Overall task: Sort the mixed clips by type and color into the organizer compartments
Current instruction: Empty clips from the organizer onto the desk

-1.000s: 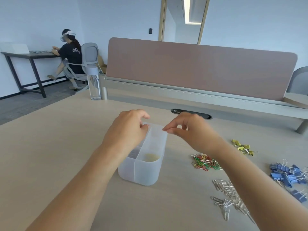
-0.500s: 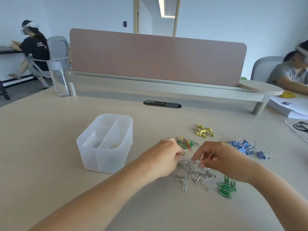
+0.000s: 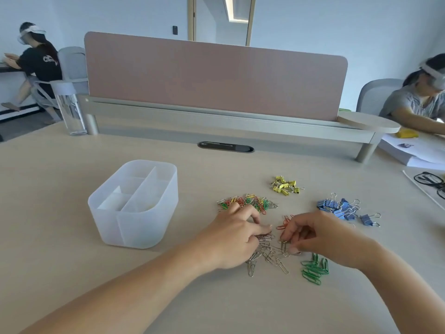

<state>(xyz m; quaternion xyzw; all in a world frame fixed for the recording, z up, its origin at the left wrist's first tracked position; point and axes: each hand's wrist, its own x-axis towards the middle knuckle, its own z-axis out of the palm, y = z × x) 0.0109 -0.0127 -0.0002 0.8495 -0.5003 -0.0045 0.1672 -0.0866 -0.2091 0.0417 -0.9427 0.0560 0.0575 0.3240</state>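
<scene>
Pinching into the silver paper clips [image 3: 267,253] with left hand [image 3: 231,239], right hand [image 3: 320,237] hold I can't tell; light, slippery, tangly wire, so grab a few by the loops

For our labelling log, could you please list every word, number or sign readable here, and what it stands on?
Nothing here reads clearly.
Black T-shirt, white print on its back: too blurred to read.
Black cable slot, pale mark: too small to read.
Organizer and water bottle: no lettering visible.
</scene>
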